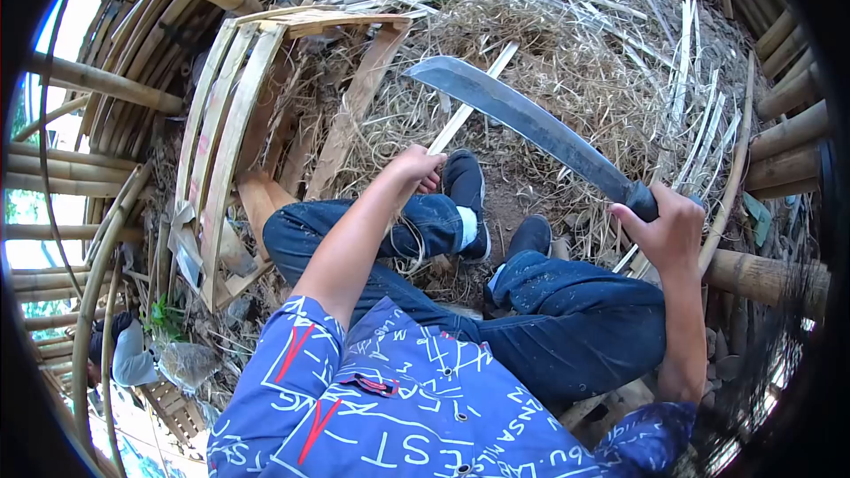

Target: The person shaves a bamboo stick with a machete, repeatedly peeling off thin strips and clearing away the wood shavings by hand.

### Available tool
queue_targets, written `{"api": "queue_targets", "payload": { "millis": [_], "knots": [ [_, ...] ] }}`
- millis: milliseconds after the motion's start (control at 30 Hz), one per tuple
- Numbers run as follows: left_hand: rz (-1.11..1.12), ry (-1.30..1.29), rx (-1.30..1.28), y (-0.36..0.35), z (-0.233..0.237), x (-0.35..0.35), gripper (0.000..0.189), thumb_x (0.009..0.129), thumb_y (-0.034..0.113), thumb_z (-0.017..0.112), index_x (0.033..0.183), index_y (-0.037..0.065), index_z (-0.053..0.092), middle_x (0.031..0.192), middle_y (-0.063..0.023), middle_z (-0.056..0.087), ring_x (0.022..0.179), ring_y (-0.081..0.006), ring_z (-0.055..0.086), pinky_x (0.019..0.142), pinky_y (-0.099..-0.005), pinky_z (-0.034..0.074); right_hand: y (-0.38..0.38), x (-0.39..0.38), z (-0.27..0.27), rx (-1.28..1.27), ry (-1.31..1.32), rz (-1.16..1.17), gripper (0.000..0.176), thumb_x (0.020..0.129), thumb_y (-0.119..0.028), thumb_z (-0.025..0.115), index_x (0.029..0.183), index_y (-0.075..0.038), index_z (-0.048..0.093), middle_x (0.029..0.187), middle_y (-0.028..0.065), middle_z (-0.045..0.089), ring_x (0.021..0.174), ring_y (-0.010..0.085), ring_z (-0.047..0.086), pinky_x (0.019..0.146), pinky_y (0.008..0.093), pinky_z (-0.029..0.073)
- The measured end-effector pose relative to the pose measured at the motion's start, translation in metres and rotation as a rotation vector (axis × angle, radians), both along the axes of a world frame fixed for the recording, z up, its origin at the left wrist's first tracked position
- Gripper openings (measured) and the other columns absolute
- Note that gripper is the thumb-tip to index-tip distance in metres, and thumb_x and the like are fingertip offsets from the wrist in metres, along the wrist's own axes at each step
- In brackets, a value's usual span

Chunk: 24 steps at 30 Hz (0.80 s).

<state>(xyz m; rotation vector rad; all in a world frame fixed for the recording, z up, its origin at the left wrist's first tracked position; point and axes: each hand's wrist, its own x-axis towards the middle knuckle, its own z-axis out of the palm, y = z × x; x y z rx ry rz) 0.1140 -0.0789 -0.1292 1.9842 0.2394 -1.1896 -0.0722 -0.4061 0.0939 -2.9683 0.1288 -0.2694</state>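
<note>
My right hand (666, 226) is wrapped round the dark handle of a machete (540, 124). Its long, curved blade points up and to the left, across the space before my knees. In my left hand (416, 168), closed over my shin, is a pale bamboo strip (474, 97) that slants away to the upper right. Part of the blade passes over this strip in the view. Thin curled shavings dangle below the left hand.
A wooden crate (239, 115) stands at my left. Bamboo shavings (584, 80) cover the ground ahead, with split strips (686, 62) lying at the right. Bamboo poles (779, 274) wall both sides. Another person (133, 350) is at the far lower left.
</note>
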Motion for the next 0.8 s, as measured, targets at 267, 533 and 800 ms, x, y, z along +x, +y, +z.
{"api": "queue_targets", "payload": {
  "millis": [267,533,800],
  "knots": [
    [0.059,-0.167,-0.137,-0.007,0.072,-0.058,0.030,0.099,0.032,0.048,0.080,0.009,0.051,0.061,0.0040,0.045,0.046,-0.0056,0.041,0.040,-0.0228,0.034,-0.009,0.004,-0.008,0.111,0.034,-0.011,0.058,0.070,-0.059,0.072,0.066,-0.003,0.056,0.055,0.0153,0.053,0.054,0.0363,0.057,0.051,0.0428,0.042],
    [0.002,-0.305,-0.336,-0.008,0.120,-0.111,0.026,0.097,0.023,0.052,0.084,0.001,0.058,0.066,0.0027,0.049,0.062,-0.0070,0.041,0.056,-0.0278,0.037,0.015,0.013,-0.015,0.175,0.066,0.206,0.056,0.064,-0.058,0.076,0.062,-0.006,0.055,0.054,0.0136,0.054,0.053,0.0335,0.058,0.050,0.0412,0.043],
    [0.091,0.022,-0.406,-0.033,0.167,-0.112,0.026,0.097,0.024,0.054,0.079,0.006,0.056,0.064,0.0050,0.045,0.058,-0.0052,0.039,0.052,-0.0230,0.033,0.024,0.010,-0.015,0.095,0.084,0.276,0.061,0.069,-0.064,0.070,0.058,-0.007,0.052,0.051,0.0119,0.053,0.052,0.0316,0.060,0.050,0.0398,0.045]
  ]
}}
